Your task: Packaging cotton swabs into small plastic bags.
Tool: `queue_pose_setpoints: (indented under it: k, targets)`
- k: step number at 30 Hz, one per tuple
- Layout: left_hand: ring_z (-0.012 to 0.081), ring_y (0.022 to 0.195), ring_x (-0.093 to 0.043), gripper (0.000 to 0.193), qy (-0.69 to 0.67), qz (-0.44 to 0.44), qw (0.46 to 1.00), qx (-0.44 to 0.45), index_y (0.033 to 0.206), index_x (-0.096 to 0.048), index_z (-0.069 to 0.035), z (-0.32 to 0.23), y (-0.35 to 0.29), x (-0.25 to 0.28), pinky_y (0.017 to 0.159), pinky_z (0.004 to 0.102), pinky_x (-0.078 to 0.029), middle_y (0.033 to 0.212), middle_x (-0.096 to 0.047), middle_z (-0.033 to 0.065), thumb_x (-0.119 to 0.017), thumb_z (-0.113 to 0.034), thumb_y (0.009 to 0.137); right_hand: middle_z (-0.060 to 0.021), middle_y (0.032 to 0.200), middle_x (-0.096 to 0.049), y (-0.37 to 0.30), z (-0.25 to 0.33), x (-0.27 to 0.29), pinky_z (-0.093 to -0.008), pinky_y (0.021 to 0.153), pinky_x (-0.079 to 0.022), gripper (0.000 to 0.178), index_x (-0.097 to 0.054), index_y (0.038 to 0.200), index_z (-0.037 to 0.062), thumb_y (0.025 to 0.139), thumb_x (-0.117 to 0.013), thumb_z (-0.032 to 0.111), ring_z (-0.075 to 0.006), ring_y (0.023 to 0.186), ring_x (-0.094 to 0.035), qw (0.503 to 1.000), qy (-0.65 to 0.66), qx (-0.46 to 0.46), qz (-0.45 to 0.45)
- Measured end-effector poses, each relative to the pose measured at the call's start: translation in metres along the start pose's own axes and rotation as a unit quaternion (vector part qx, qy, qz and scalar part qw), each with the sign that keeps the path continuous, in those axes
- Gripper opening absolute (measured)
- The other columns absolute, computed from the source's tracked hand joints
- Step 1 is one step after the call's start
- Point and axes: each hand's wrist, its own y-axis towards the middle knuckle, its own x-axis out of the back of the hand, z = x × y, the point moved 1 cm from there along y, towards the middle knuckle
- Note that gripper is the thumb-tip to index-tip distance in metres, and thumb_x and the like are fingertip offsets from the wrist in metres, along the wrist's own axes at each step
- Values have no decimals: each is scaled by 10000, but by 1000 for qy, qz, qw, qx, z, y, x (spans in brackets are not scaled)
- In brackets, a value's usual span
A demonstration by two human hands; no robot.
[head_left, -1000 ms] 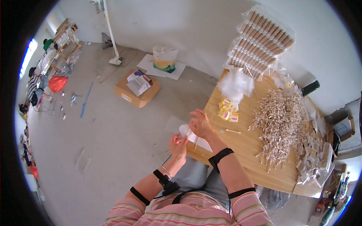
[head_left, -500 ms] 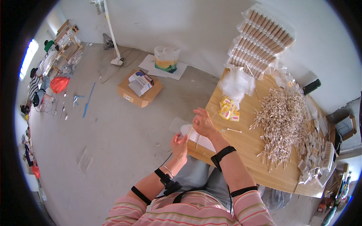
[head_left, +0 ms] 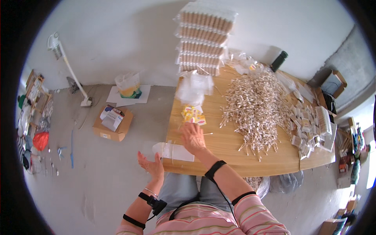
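Since the earlier frames our hands had parted: they had been close together in front of us with the small clear bag between them, and now the right hand had gone out over the wooden surface while the left hand hung off its near edge, above the floor. That thin, see-through clear plastic bag lay flat at the near left corner of the surface, its left end sticking out past the edge, and both hands were close to it without gripping it. Our right hand was palm down with the fingers loosely bent, just beside a single cotton swab lying on the wood; we could not tell whether the fingertips were touching or pinching anything. Our left hand was spread, palm up, fingers apart and empty, with a black strap on the wrist. Just beyond the right hand sat a few small yellow packets, and behind them a crumpled heap of clear bags. A big loose pile of cotton swabs covered the middle of the surface, with small filled packs spread along its right side. Stacked trays of swabs stood at the far edge against the wall, and a cardboard box sat on the floor to our left.
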Motion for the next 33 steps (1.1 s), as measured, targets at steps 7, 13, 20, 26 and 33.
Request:
queue_pose_setpoints:
  k: [7,13,20,26,33]
  targets:
    - [372,1115,-472,517,-71,374,864,-328,1249,-478,-23,-106,-28,-67,986,446,-371,1173,-527,186,-671,-40,770,-101,1008,-526,-69,-81,71,-430,836,-412,153,-619,927,121,792,-662,179,-324,991,-484,996,-31,-82,15]
    - [370,1184,-447,665,-19,392,782,-484,1316,-427,-33,-197,-79,-163,1003,452,-373,1282,-480,196,-754,-144,748,-96,1001,-525,-113,-108,85,-437,818,-410,136,-592,908,80,801,-641,147,-307,979,-490,989,-96,-106,-22]
    - [359,1141,-473,541,44,404,777,-481,1227,-493,-23,-205,-81,-223,976,444,-390,1214,-518,164,-741,-180,771,-126,1173,-514,-106,-100,87,-448,950,-391,200,-557,1013,44,843,-579,147,-327,1122,-475,991,-29,-126,-25]
    - [351,1000,-510,226,-22,395,788,-472,1041,-584,-22,-173,-85,-189,870,438,-432,1039,-548,143,-650,-93,837,-181,1262,-469,-102,-101,91,-480,983,-372,171,-536,995,20,855,-590,101,-379,1164,-444,980,-19,-180,-83]
    - [344,976,-521,269,-36,408,766,-495,1090,-592,-17,-136,-83,-127,845,436,-453,1053,-541,139,-652,-72,834,-202,1267,-453,-107,-104,88,-489,985,-367,132,-514,961,24,855,-582,63,-394,1165,-429,979,2,-179,-102]
